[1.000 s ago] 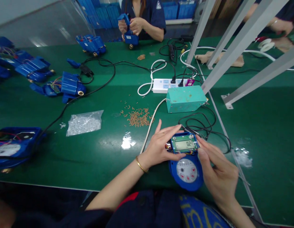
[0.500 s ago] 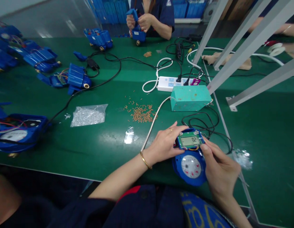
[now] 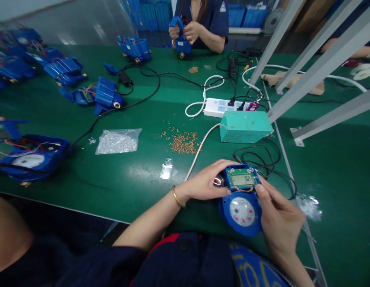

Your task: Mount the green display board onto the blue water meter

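Between my hands, near the table's front edge, is a blue water meter (image 3: 223, 211) with a round white dial (image 3: 242, 211). Above the dial sits a green circuit board with a small display (image 3: 243, 180) showing digits. My left hand (image 3: 204, 181) grips the meter's upper left side, thumb below the board and fingers along the top. My right hand (image 3: 278, 211) clasps the right side, its thumb at the board's lower right corner. The fingertips of both hands are partly hidden behind the housing. A dark round part with wires (image 3: 218, 181) shows beside my left palm.
Loose brass-coloured screws (image 3: 185, 142) lie ahead, with a clear bag of small parts (image 3: 117, 141) to their left. A teal box (image 3: 246, 127) stands before a white power strip (image 3: 213, 107). Grey posts (image 3: 328, 119) rise at right. Several blue meters (image 3: 108, 95) sit left. A co-worker (image 3: 202, 32) handles another meter opposite.
The whole view has shifted slightly, so table things appear further right. My hands keep their hold on the meter, and the display still shows digits.
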Motion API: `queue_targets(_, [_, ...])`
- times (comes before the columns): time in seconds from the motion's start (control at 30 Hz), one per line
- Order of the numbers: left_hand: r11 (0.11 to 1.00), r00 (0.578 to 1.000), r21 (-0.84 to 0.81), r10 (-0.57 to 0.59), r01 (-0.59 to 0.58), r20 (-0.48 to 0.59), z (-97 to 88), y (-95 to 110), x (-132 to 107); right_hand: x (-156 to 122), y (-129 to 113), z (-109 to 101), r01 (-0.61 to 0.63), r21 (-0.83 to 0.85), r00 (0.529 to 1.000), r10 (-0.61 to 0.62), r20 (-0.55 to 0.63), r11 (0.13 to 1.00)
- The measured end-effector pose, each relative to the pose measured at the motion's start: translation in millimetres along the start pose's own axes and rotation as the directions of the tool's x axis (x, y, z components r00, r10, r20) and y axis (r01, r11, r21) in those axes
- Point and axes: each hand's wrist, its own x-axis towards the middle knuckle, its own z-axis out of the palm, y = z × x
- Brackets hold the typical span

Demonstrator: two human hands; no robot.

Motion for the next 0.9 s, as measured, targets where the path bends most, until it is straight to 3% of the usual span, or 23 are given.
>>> queue_targets(0.07, [0.998, 1.0, 0.047, -0.029, 0.028, 0.008, -0.1, 3, 1, 0, -1, 1, -0.002, -0.003, 1.0, 0.002, -0.001, 1.0])
queue_targets(0.17, [0.986, 0.975, 0.084, -0.13, 0.146, -0.178, 11.8, 5, 3, 0, -1, 2, 0.003, -0.012, 1.0, -0.003, 0.001, 1.0])
queue_targets(0.23, [0.985, 0.956, 0.059, -0.144, 0.164, -0.254, 20.3, 4, 5, 0, -1, 1, 0.0, -0.009, 1.0, 0.0, -0.004, 1.0])
queue_targets(0.47, [0.996, 0.962, 0.0, -0.09, 0.093, -0.257, 20.3, -4, 6, -1, -1, 2, 0.021, -0.009, 1.0, -0.021, 0.006, 1.0])
queue_targets(0.9, [0.993, 0.939, 0.031, -0.095, 0.111, -0.332, 25.9, -2, 1, -7, -4, -2, 0.011, -0.009, 0.999, -0.01, 0.047, 1.0])
